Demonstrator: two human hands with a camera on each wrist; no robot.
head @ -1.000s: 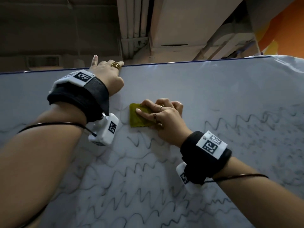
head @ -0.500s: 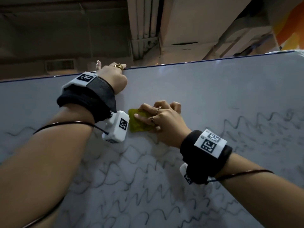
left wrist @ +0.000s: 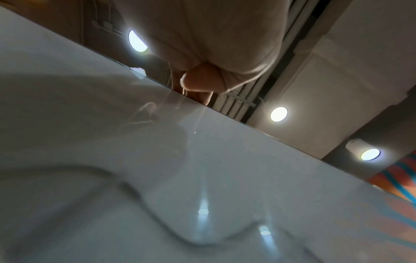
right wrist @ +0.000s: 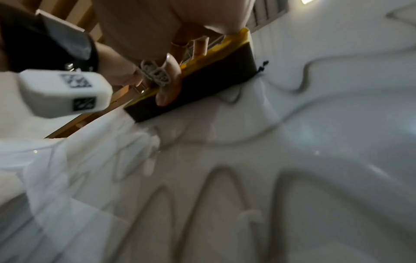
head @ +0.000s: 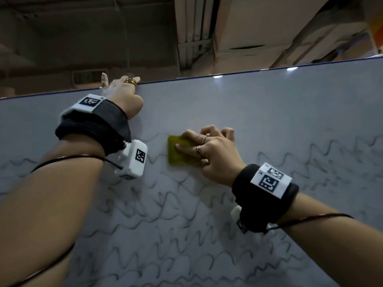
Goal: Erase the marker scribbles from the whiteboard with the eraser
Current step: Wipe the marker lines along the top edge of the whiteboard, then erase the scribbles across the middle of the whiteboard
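Note:
A large whiteboard [head: 269, 121] fills the head view, its lower part covered with wavy black scribbles [head: 165, 224]. The strip under its top edge is wiped. My right hand [head: 209, 150] grips a yellow-topped eraser [head: 179, 152] and presses it flat on the board at the upper row of scribbles. In the right wrist view the eraser [right wrist: 202, 83] shows a dark felt base on the board, with my fingers [right wrist: 168, 89] curled over its side and scribbles [right wrist: 225, 195] below. My left hand [head: 124, 90] hooks its fingers over the board's top edge; a fingertip [left wrist: 202, 78] shows there.
Above the board's top edge [head: 228, 74] are a dim ceiling, pipes [head: 194, 27] and round lamps [left wrist: 278, 113]. An orange painted wall [left wrist: 400, 181] lies at the far right. The left wrist's white camera block [right wrist: 63, 92] hangs close to the left of the eraser.
My right hand has slid the eraser a little down and to the right on the board, away from the left wrist. My left hand has kept its hold on the top edge.

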